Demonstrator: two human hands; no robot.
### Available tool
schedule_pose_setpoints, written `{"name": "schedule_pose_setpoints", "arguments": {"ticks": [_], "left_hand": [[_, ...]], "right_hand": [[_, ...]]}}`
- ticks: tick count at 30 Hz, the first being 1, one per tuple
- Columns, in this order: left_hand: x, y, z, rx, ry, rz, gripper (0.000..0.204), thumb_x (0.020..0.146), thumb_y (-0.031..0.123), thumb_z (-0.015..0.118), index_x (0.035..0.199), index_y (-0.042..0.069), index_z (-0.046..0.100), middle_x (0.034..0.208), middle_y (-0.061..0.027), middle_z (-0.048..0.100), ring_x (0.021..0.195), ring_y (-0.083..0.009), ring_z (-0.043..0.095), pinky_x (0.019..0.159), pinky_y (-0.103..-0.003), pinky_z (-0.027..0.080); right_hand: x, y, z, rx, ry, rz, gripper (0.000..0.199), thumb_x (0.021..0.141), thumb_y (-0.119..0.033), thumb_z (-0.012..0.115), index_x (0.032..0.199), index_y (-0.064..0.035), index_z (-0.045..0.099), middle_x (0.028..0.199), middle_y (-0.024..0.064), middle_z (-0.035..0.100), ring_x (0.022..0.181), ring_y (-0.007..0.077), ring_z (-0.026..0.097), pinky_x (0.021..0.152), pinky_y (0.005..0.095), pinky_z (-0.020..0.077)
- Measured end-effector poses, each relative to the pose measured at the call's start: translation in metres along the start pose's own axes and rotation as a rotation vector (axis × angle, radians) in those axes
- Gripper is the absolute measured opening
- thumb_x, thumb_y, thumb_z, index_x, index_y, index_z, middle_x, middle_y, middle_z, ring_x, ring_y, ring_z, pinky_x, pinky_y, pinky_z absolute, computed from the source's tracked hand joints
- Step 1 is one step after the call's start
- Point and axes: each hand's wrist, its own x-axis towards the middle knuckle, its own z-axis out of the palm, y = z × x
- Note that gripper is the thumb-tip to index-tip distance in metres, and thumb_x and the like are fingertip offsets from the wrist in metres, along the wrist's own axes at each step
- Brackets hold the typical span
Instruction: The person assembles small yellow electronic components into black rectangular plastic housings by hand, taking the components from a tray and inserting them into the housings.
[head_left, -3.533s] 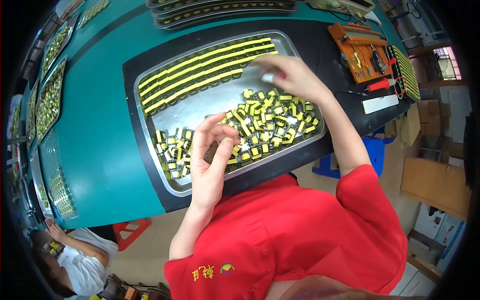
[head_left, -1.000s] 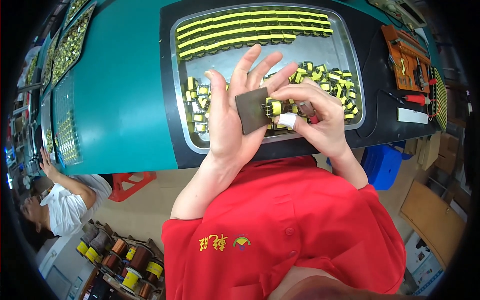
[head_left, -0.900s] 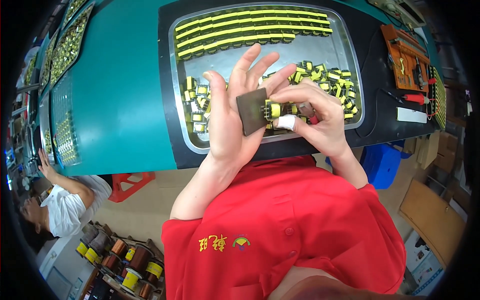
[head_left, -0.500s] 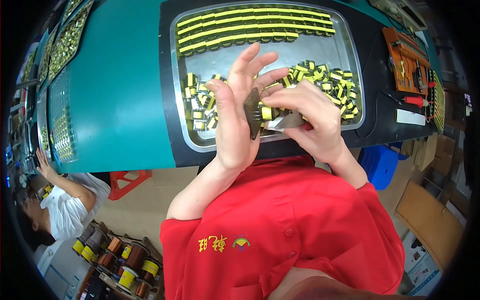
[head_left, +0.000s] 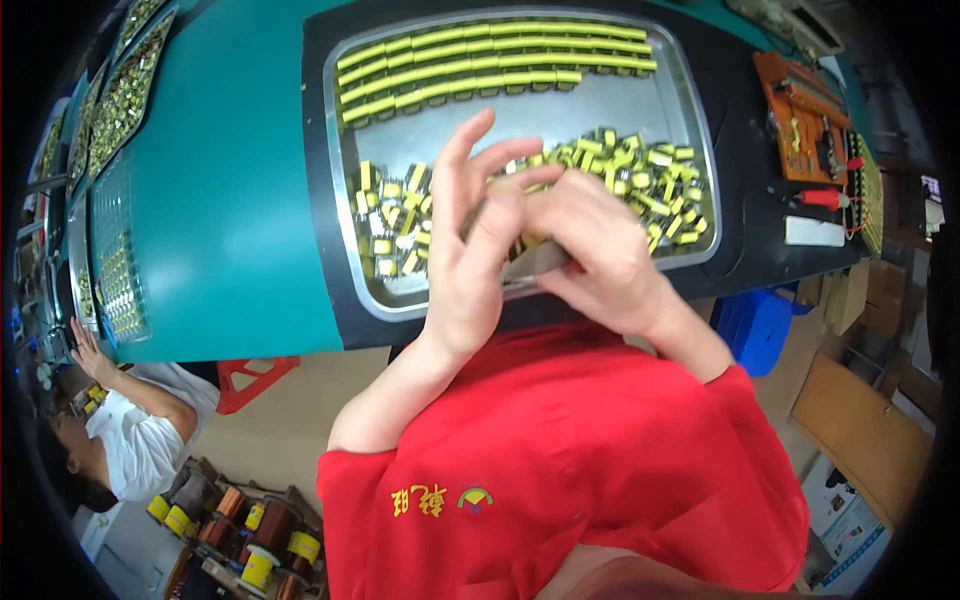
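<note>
My left hand (head_left: 465,265) is raised over the near part of a metal tray (head_left: 400,150). Its thumb is bent in over a dark flat piece (head_left: 478,215), mostly hidden by the fingers, while the other fingers stretch upward. Close against it, my right hand (head_left: 600,255) pinches a grey flat-bladed tool (head_left: 535,262). Between the hands shows a bit of a small yellow-and-black coil part (head_left: 520,243), largely covered. Loose yellow-and-black coil parts (head_left: 640,180) lie heaped in the tray below, and neat rows of them (head_left: 500,62) line its far side.
To the right are an orange tool tray (head_left: 800,120), a red-handled tool (head_left: 822,199) and a white strip (head_left: 814,232). A blue stool (head_left: 752,330) stands below the table edge. At left, another person's hand (head_left: 92,355) rests by clear trays (head_left: 122,260); wire spools (head_left: 258,568) stand lower.
My left thumb has folded in over the dark piece, which was in plain view before. My right hand has moved slightly left and up, against the left. The view has shifted a little.
</note>
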Motion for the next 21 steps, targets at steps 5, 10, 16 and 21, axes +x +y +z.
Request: {"name": "schedule_pose_setpoints", "arguments": {"ticks": [5, 10, 16, 21], "left_hand": [[-0.002, 0.008, 0.001, 0.158, -0.029, 0.213, 0.052, 0.100, 0.014, 0.040, 0.147, 0.003, 0.018, 0.131, -0.0202, 0.042, 0.109, -0.0280, 0.058, 0.090, -0.035, 0.048], [-0.001, 0.021, 0.006, 0.392, -0.056, 0.398, 0.052, 0.102, 0.023, 0.038, 0.146, 0.002, 0.019, 0.135, -0.0211, 0.043, 0.103, -0.0284, 0.063, 0.078, -0.029, 0.049], [0.011, 0.057, -0.046, 0.419, 0.463, 0.355, 0.055, 0.100, 0.037, 0.043, 0.139, -0.001, 0.030, 0.132, -0.0205, 0.046, 0.092, -0.0209, 0.063, 0.064, -0.022, 0.044], [-0.001, 0.025, -0.005, 0.279, 0.013, 0.211, 0.051, 0.095, 0.022, 0.052, 0.138, 0.002, 0.033, 0.122, -0.0135, 0.050, 0.092, -0.0168, 0.060, 0.063, -0.019, 0.039]], "right_hand": [[-0.012, 0.000, 0.000, 0.040, 0.063, -0.039, 0.045, 0.057, 0.003, 0.074, 0.099, -0.0058, 0.063, 0.090, 0.0061, 0.065, 0.078, 0.0248, 0.061, 0.065, 0.0342, 0.0437], [-0.009, -0.005, -0.002, -0.047, 0.188, -0.162, 0.038, 0.063, -0.001, 0.073, 0.100, -0.0049, 0.066, 0.095, 0.0055, 0.068, 0.066, 0.0199, 0.054, 0.057, 0.0299, 0.0399], [-0.035, -0.015, -0.046, -0.070, 0.318, -0.014, 0.035, 0.075, -0.014, 0.078, 0.102, -0.0062, 0.058, 0.095, 0.0097, 0.068, 0.075, 0.0192, 0.058, 0.067, 0.0310, 0.0419], [-0.017, -0.018, -0.042, -0.130, 0.111, 0.019, 0.037, 0.065, -0.004, 0.079, 0.099, -0.0076, 0.064, 0.099, 0.0083, 0.068, 0.085, 0.0194, 0.063, 0.069, 0.0320, 0.0423]]}}
